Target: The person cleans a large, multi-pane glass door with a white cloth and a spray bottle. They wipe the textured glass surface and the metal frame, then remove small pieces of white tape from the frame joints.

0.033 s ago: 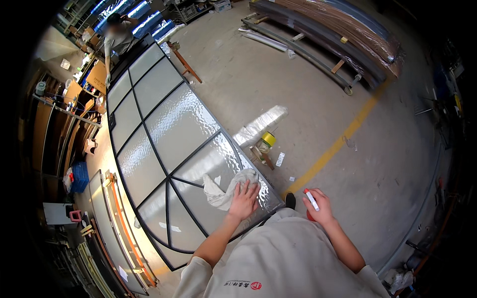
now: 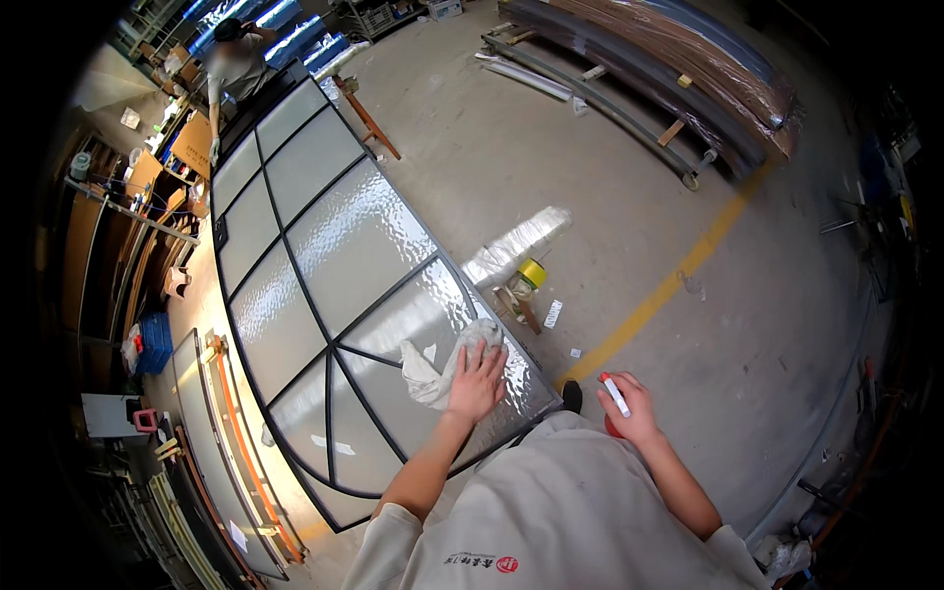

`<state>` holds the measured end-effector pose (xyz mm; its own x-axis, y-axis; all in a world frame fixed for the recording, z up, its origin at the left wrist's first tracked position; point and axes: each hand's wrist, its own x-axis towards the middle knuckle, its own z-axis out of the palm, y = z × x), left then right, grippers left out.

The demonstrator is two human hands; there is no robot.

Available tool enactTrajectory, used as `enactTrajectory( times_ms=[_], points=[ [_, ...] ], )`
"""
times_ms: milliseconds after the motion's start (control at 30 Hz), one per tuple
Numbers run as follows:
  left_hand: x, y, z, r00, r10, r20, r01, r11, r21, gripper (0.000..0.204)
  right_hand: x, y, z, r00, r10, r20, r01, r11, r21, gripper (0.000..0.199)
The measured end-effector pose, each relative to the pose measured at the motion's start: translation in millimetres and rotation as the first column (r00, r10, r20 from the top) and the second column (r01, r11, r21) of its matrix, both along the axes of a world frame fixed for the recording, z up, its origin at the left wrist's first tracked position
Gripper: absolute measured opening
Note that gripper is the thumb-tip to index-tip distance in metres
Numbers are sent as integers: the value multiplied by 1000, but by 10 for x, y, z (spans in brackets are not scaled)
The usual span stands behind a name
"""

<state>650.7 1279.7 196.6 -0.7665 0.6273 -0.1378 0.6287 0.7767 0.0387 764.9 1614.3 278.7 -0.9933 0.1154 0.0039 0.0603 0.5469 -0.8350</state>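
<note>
Closest to us, our right hand (image 2: 631,408) is closed around a red spray bottle with a white nozzle (image 2: 616,396), held out over the concrete floor (image 2: 551,147) just off the near corner of the panel. Our left hand (image 2: 478,379) lies flat with fingers spread, palm pressing a white cloth (image 2: 433,369) onto the textured glass; it pins the cloth rather than grasping it. That cloth sits bunched on the lower right pane of a large glass panel with a dark frame (image 2: 324,256), which stretches away from us to the upper left. Just beyond its right edge, a yellow-capped container (image 2: 532,272) stands on the floor. Farther off, a yellow floor line (image 2: 678,280) runs diagonally, and long wrapped bundles (image 2: 678,69) lie by the far side. At the panel's far end another person (image 2: 231,69) stands.
</note>
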Motion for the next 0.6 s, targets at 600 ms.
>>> enactTrajectory(
  times_ms=[600],
  points=[
    [19, -772, 183, 927, 346, 144, -372, 801, 469, 53, 111, 45, -102, 998, -28, 55, 31, 998, -47, 27]
  ],
)
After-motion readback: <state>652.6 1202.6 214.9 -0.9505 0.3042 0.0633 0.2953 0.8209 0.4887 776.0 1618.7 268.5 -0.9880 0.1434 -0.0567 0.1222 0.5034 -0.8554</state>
